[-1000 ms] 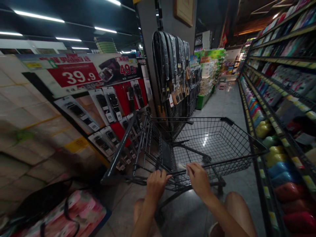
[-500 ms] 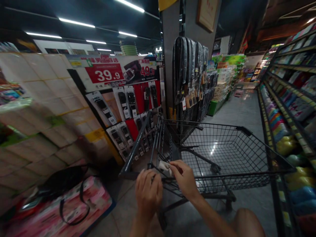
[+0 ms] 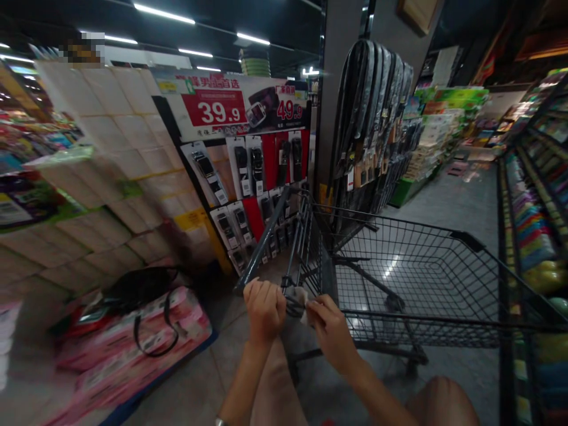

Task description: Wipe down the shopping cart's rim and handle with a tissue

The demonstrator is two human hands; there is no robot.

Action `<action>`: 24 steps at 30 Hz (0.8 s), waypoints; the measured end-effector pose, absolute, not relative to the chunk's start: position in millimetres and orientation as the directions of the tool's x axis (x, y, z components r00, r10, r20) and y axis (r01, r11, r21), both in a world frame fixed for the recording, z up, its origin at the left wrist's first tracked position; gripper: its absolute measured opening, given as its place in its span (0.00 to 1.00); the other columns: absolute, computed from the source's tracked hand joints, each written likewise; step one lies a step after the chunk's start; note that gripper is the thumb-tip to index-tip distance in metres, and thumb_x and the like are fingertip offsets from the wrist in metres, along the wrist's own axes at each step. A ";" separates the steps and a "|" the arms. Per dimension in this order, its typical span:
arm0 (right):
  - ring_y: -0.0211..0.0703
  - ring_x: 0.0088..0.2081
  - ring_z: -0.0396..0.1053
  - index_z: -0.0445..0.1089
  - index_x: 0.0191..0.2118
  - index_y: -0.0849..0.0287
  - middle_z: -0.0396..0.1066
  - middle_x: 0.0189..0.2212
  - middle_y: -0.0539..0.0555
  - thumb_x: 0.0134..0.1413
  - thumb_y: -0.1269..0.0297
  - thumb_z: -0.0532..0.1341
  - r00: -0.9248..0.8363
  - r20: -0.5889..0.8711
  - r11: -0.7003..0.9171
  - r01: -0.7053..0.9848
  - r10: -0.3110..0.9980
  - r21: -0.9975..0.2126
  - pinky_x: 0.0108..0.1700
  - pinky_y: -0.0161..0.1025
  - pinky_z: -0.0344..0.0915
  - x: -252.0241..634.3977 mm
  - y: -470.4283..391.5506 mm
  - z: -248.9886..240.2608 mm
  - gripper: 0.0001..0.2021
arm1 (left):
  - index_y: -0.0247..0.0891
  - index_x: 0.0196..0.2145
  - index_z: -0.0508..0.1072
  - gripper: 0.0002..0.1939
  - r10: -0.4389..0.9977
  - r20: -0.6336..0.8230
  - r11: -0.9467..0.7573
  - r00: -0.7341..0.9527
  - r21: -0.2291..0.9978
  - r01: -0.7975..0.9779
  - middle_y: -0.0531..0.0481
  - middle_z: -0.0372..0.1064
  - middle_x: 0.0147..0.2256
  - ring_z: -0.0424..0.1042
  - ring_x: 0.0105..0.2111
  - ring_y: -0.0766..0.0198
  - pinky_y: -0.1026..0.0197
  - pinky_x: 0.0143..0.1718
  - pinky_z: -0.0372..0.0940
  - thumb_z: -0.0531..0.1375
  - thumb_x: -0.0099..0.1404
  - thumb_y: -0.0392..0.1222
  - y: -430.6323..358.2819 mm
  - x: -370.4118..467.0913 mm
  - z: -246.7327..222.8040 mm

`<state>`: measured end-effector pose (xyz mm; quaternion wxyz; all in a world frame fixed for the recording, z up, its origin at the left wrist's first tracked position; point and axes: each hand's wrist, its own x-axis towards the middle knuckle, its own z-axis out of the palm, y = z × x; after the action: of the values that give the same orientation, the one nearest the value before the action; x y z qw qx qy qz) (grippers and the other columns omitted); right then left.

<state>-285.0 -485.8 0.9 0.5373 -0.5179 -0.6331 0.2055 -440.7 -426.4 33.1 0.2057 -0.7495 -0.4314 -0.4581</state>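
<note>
Low in the centre of the frame, my left hand (image 3: 265, 307) is curled at the near end of the handle (image 3: 267, 244); its fingers hide what they close on, so I cannot tell how firm the hold is. My right hand (image 3: 329, 325), thumb and fingers together, pinches the right edge of a pale wipe (image 3: 302, 296). The wipe lies between my hands, just left of my right fingertips, nearer to that hand, and bunches against the cart (image 3: 417, 316) at its near corner. From that corner the handle's long axis runs up and slightly right, away from me; the basket stretches to the right edge, where it is cut off. Something shiny on my left wrist is cropped at the bottom. Beyond, pink packs (image 3: 190, 313) sit lower left, belts (image 3: 256, 165) hang at upper centre, and the right-hand shelf (image 3: 532, 236) is blurred.
</note>
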 end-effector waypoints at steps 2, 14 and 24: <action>0.42 0.36 0.70 0.76 0.41 0.55 0.69 0.36 0.56 0.59 0.72 0.53 0.149 0.470 0.359 0.460 0.870 -0.812 0.39 0.39 0.68 -276.8 -494.7 -3.9 0.13 | 0.42 0.24 0.61 0.13 0.459 0.866 -0.540 0.199 0.094 0.836 0.54 0.58 0.21 0.60 0.28 0.62 0.55 0.43 0.57 0.50 0.65 0.32 -425.8 -439.6 33.1; 0.39 0.34 0.70 0.73 0.44 0.60 0.67 0.36 0.56 0.58 0.73 0.54 0.196 0.448 0.323 0.457 0.872 -0.829 0.33 0.35 0.70 -315.0 -473.4 6.7 0.13 | 0.37 0.24 0.62 0.13 0.466 0.869 -0.476 0.168 0.086 0.875 0.58 0.57 0.24 0.63 0.29 0.67 0.57 0.40 0.62 0.56 0.66 0.41 -421.1 -437.2 24.2; 0.44 0.36 0.69 0.74 0.43 0.56 0.67 0.37 0.57 0.61 0.71 0.50 0.157 0.526 0.326 0.629 0.836 -0.706 0.39 0.41 0.69 -271.4 -491.2 -14.0 0.15 | 0.38 0.23 0.61 0.14 0.466 0.869 -0.456 0.166 0.076 0.887 0.58 0.56 0.23 0.61 0.28 0.67 0.59 0.37 0.61 0.55 0.66 0.41 -419.3 -437.4 21.7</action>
<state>-271.4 -491.2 -14.0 0.5021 -0.5712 -0.6411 0.1029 -437.4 -419.3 21.7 0.2346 -0.7265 -0.4656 -0.4477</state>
